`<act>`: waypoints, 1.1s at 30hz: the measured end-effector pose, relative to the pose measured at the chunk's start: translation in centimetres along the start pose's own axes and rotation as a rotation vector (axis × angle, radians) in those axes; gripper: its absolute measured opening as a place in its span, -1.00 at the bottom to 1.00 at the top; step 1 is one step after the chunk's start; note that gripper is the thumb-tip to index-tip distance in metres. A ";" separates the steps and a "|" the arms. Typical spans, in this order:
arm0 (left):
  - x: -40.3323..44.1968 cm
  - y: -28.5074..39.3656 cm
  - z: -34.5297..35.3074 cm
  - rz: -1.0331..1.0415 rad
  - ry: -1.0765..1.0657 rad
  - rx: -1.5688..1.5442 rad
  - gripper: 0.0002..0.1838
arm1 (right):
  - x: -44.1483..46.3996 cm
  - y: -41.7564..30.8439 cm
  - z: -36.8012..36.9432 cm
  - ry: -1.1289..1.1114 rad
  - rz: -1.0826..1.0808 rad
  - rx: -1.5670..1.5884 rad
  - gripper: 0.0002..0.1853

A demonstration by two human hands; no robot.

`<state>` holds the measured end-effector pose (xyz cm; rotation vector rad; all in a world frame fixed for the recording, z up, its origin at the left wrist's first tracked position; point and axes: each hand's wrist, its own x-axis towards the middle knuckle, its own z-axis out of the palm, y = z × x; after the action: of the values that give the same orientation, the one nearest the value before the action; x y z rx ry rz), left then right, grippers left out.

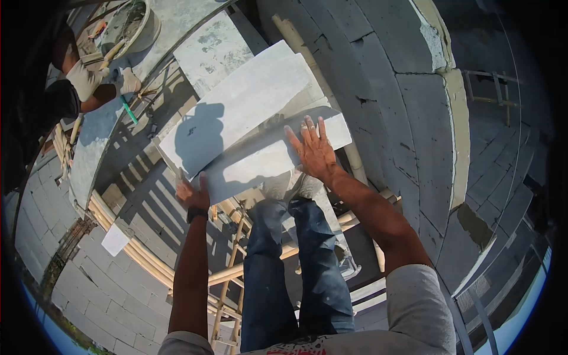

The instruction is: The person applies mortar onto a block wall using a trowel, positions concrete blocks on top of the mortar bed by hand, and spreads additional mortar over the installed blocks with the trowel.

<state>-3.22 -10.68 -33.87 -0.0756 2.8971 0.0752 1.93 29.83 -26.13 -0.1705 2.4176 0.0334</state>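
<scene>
Two pale blocks lie side by side in front of me, the larger block farther off and a narrower block nearer my legs. My left hand is at the left end of the blocks, its thumb raised and its other fingers partly hidden at the edge. On top of the nearer block, toward its right end, my right hand lies flat with fingers spread. A head-shaped shadow falls on the larger block. A stained white board shows behind them.
A block wall with a mortared top edge rises on the right. Bamboo scaffolding runs below and left. At the upper left are a bucket and another person's gloved hand, near a green-handled tool.
</scene>
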 end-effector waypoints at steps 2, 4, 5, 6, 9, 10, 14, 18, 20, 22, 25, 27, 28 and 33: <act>-0.8 4.1 -3.5 0.452 -0.145 -0.027 0.21 | 1.6 0.0 3.9 0.197 -0.105 -0.066 0.15; -1.5 5.1 -3.3 0.662 -0.238 0.038 0.29 | 1.6 0.3 4.6 0.323 -0.159 -0.162 -0.17; -2.1 5.2 -2.0 0.649 -0.257 0.112 0.31 | 1.7 -0.3 4.9 0.296 -0.145 -0.094 -0.22; -2.4 5.4 -1.1 0.644 -0.268 0.184 0.33 | 2.2 -1.2 5.1 0.274 -0.121 -0.028 -0.28; -2.5 6.2 -1.7 0.636 -0.319 0.225 0.30 | 1.6 -0.9 4.7 0.315 -0.101 -0.044 -0.39; -3.1 6.6 -2.9 0.663 -0.328 0.219 0.22 | 0.8 -1.1 5.3 0.325 -0.080 0.017 -0.41; -4.0 8.0 -9.6 0.862 -0.367 0.233 0.12 | -7.1 -0.7 5.2 0.331 -0.045 0.177 -0.42; -4.1 13.1 -21.4 1.188 -0.474 0.156 0.12 | -21.4 0.6 0.1 0.187 0.043 0.347 -0.15; -4.4 17.2 -27.9 1.296 -0.521 0.131 0.11 | -29.2 2.1 -5.6 0.047 0.102 0.561 0.11; -5.6 22.1 -35.5 1.367 -0.574 0.093 0.09 | -36.2 2.8 -10.1 0.026 0.199 0.594 0.15; -5.7 28.5 -43.2 1.590 -0.512 0.211 0.07 | -45.4 4.3 -15.6 0.164 0.368 0.657 0.19; -8.6 37.5 -52.4 1.472 -0.748 0.368 0.01 | -50.3 5.6 -19.8 0.266 0.451 0.678 0.20; -8.2 38.5 -54.0 1.558 -0.592 0.345 0.03 | -52.5 6.4 -22.0 0.302 0.500 0.730 0.22; -8.2 47.6 -63.2 1.874 -0.025 0.268 0.17 | -59.3 10.9 -26.9 0.704 0.654 0.563 0.26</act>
<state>-13.06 33.52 31.55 2.4039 1.8190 -0.0049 27.05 45.53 32.85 1.0162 2.9346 -0.4762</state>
